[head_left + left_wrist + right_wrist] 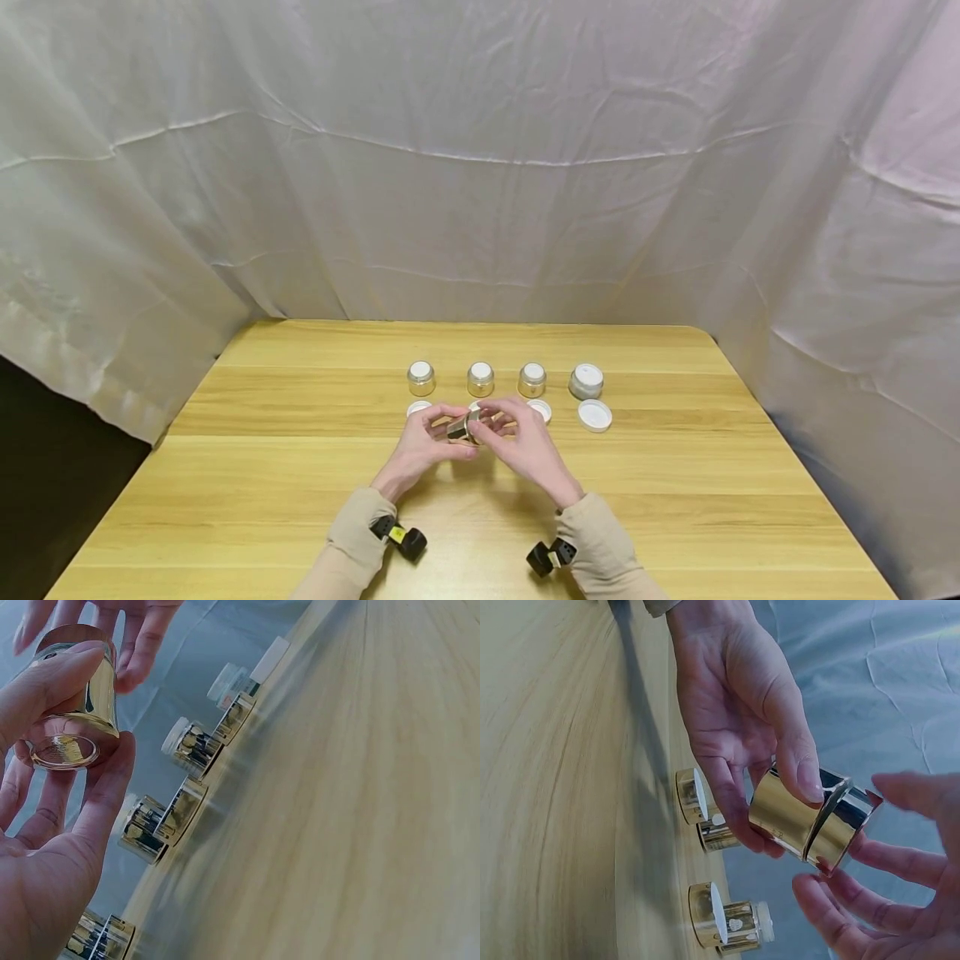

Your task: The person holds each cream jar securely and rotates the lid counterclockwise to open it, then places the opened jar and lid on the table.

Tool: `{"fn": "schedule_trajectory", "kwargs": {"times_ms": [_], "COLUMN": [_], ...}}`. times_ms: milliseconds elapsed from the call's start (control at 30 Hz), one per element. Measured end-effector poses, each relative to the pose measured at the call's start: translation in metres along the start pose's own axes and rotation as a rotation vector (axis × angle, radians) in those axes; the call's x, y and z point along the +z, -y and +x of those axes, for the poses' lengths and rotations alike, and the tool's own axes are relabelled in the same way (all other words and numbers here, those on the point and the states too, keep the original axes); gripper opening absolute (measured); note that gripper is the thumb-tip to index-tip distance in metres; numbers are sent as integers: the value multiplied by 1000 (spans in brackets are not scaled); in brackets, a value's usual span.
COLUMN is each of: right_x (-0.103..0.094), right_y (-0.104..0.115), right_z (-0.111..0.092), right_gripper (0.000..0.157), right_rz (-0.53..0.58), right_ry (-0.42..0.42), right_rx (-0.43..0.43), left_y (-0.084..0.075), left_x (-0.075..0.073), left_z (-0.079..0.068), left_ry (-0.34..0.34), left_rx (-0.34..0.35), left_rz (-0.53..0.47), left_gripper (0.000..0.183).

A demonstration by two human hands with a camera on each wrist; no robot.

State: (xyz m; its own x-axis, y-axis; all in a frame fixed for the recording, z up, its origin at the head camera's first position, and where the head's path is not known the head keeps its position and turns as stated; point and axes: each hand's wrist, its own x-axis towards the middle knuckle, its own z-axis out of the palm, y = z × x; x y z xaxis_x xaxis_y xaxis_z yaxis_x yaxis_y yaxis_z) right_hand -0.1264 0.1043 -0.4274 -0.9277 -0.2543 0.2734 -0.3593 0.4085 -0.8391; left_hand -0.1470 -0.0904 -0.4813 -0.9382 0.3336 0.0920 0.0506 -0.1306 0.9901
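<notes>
Both hands meet over a small shiny gold cream jar (458,428), tilted above the table. My left hand (420,443) grips its body; in the left wrist view the left thumb lies across the jar (101,694), whose clear, rounded base shows below. The fingers of my right hand (525,442) curl about the other end, at the gold lid (844,829). The right wrist view has the right thumb (911,791) at one edge of that lid and fingertips at the opposite edge. How firmly they press is hard to tell.
Beyond the hands stand gold jars (422,378), (481,379), (532,380) and a greyish jar (587,381), all with white tops. Lids with white insides lie before them, including one lid (595,415) at right. Pale curtains (480,233) surround the wooden table (300,467).
</notes>
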Motion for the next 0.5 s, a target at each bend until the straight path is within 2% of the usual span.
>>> {"fn": "schedule_trajectory", "kwargs": {"times_ms": [100,367,500], "right_x": [1,-1,0], "right_y": [0,0,-1], "right_z": [0,0,0], "right_gripper": [30,34,36], "right_rz": [-22,47,0], "right_ry": [-3,56,38], "right_rx": [4,-22,-16], "left_y": [1,0,0], "left_x": [-1,0,0], "left_z": [0,0,0], "left_ry": [8,3,11], "left_rx": [7,-19,-9], "left_rz": [-3,-10,-3], "left_gripper": [58,55,57]}}
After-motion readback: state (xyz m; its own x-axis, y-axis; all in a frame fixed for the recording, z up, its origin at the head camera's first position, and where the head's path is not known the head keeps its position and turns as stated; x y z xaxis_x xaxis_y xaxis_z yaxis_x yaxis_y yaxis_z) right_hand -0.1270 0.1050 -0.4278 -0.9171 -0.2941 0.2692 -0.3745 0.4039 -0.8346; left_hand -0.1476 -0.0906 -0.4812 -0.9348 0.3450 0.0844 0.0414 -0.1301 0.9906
